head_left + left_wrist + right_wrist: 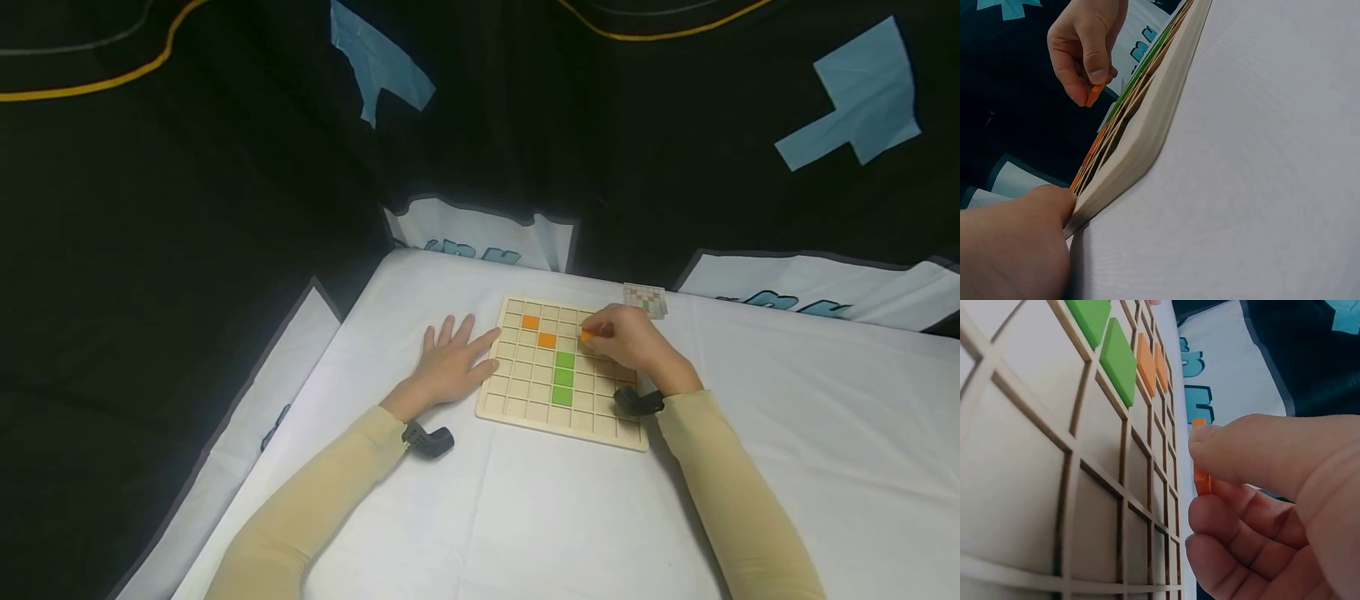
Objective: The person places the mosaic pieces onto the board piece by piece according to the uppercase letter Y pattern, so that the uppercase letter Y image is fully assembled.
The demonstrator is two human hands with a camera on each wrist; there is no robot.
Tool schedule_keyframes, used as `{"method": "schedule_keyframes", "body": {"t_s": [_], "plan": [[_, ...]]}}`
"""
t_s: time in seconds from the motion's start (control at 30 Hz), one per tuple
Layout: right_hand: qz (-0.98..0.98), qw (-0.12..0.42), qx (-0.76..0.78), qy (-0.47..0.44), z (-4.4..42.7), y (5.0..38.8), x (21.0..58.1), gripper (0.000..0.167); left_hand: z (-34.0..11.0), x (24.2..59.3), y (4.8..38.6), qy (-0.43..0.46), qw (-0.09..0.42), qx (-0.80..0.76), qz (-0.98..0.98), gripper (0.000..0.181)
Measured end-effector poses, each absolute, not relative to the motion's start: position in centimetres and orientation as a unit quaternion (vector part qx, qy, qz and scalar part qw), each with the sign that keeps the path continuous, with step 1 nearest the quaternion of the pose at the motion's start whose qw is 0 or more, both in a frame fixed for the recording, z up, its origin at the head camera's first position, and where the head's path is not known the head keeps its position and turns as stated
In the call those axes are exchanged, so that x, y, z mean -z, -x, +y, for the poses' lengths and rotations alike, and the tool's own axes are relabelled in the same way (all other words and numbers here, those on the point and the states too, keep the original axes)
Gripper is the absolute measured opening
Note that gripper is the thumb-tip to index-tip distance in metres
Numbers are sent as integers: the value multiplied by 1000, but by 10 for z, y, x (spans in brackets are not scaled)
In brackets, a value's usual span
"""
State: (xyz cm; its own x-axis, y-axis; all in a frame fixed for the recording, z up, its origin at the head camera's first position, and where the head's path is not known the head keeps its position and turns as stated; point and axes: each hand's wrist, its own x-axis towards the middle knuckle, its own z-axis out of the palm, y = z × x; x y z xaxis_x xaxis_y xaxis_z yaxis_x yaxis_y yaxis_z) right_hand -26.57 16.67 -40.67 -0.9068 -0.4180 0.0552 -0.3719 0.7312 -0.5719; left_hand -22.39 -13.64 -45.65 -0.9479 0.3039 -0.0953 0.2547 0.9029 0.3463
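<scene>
A wooden grid board (525, 408) lies on the white table, with two orange square tiles (547, 340) and three green square tiles (563, 377) set in its cells. Between thumb and fingers, my right hand (628, 335) pinches another orange tile (1201, 478) just above the board's upper right part. My left hand (448, 370) lies flat with spread fingers at the board's left edge. Its thumb and index finger touch that edge; in the left wrist view only the base of the hand (1016, 244) shows beside the board's rim.
A small card (645, 300) printed with a coloured grid pattern lies behind the board, near the table's back edge. Black fabric (510, 150) with blue patches hangs beyond the table. Each wrist wears a dark camera, the right one (636, 402) over the board's lower right cells.
</scene>
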Motion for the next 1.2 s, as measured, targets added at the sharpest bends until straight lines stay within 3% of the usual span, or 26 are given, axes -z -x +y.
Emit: {"method": "schedule_keyframes", "body": {"t_s": [1.2], "plan": [[935,42,285,208,162,262,423,27,-136,453,223,-142,82,-160,973,62]]}}
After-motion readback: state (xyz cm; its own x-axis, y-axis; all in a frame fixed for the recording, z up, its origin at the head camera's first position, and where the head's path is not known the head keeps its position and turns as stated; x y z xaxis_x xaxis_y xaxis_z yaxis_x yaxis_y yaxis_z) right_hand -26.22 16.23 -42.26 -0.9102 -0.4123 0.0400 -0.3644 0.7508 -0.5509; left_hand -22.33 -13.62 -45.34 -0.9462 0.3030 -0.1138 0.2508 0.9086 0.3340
